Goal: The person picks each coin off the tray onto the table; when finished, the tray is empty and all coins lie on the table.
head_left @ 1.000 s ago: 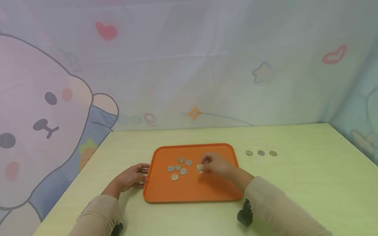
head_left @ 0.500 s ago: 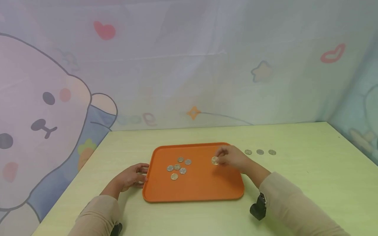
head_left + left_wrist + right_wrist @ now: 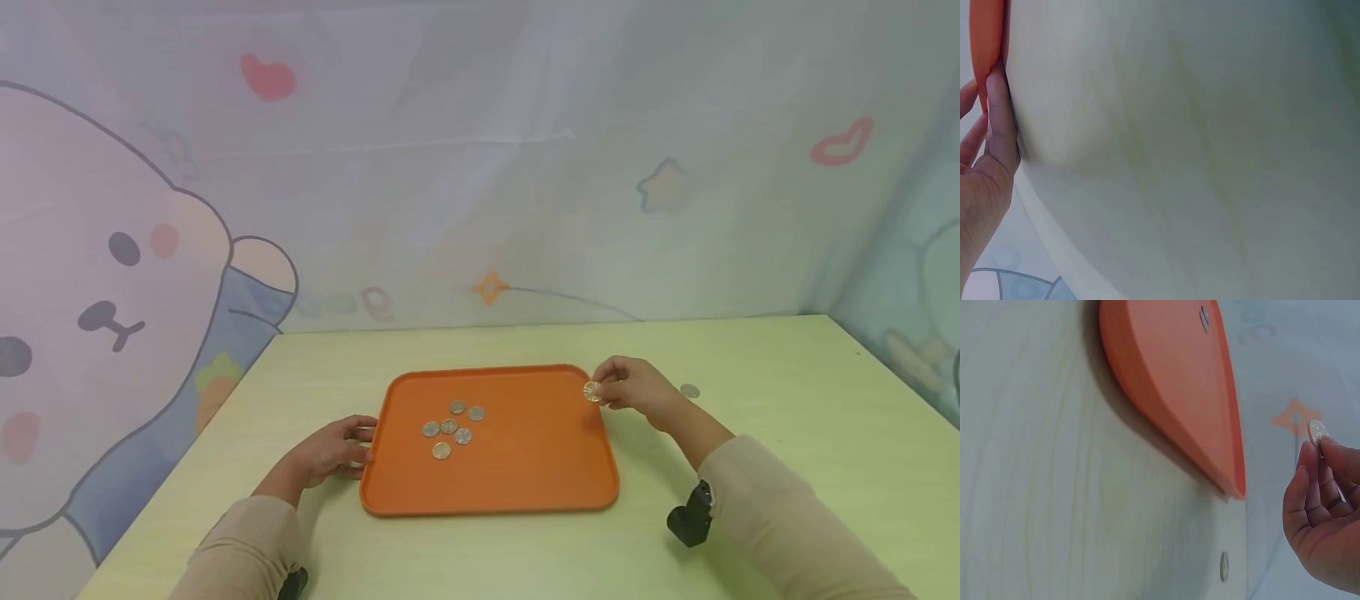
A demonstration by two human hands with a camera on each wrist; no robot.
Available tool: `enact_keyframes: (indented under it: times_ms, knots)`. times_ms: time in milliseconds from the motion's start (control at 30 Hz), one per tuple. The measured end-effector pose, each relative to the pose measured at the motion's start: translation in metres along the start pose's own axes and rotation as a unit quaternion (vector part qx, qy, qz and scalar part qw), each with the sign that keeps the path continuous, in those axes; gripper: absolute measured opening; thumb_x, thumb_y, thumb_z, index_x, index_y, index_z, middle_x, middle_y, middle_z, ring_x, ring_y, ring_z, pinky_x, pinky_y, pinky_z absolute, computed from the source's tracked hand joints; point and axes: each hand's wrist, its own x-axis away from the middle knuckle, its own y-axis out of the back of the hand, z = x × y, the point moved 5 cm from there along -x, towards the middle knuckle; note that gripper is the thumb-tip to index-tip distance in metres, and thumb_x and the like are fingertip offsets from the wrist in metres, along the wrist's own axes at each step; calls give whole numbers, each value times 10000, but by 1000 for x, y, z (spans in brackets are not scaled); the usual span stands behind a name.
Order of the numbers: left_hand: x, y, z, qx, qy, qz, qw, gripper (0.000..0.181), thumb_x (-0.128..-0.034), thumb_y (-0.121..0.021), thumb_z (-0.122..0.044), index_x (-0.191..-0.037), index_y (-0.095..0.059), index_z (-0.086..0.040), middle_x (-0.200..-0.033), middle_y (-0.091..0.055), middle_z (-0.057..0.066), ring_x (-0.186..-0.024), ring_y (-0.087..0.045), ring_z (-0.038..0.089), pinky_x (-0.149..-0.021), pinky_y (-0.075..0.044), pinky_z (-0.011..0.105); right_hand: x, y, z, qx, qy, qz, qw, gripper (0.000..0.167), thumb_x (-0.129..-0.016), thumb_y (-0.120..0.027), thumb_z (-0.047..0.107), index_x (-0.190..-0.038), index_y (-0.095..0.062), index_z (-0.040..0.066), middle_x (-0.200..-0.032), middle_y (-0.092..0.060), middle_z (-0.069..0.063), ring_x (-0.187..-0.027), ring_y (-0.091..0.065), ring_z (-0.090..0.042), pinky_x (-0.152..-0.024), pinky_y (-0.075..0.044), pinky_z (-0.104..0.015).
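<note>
My right hand [image 3: 637, 390] pinches a gold-coloured coin [image 3: 592, 391] between thumb and fingertips, raised at the right rim of the orange tray [image 3: 540, 467]. In the right wrist view, the held coin [image 3: 1317, 434] stands on edge between the fingertips, apart from the tray [image 3: 1179, 381]. At the tray's left rim, my left hand [image 3: 330, 452] touches the edge with relaxed fingers; in the left wrist view its fingers [image 3: 1000, 119] lie against the orange rim [image 3: 986, 44]. Several gold and silver coins [image 3: 448, 426] lie loosely grouped on the tray's left half.
A silver-coloured coin [image 3: 690, 390] lies on the pale wooden table [image 3: 787, 467] right of the tray, behind my right hand. A coin [image 3: 1224, 567] on the table also appears in the right wrist view. A printed cloth backdrop [image 3: 450, 167] rises behind the table.
My right hand has carried the gold-coloured coin rightward and slightly away from me, from over the tray's middle to its right rim. Two table coins are now hidden by it. The left hand stays put.
</note>
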Motion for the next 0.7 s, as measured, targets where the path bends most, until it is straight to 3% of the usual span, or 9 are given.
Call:
enact_keyframes:
  times_ms: [200, 500, 700]
  knots:
    - [-1, 1, 1, 30, 12, 6, 10000, 566, -751, -507, 92, -1270, -282, 57, -1194, -377, 215, -811, -522, 188, -691, -485, 354, 3, 22, -4, 83, 25, -159, 9998, 182, -829, -524, 52, -953, -475, -72, -769, -531, -19, -717, -560, -129, -686, -454, -308]
    - [0, 0, 2, 56, 42, 19, 10000, 562, -753, -509, 91, -1268, -285, 58, -1188, -383, 207, -806, -523, 186, -693, -485, 353, 10, 53, -17, 64, -154, -385, 9991, 168, -828, -549, 95, -930, -490, -24, -792, -558, 8, -741, -564, -110, -690, -455, -259]
    - [0, 1, 1, -1, -12, 48, 10000, 567, -755, -508, 82, -1274, -280, 56, -1192, -378, 207, -798, -522, 184, -687, -485, 348, 18, 74, -24, 124, -252, -584, 9979, 172, -833, -547, 113, -936, -489, -12, -800, -552, 32, -756, -565, -123, -720, -454, -289]
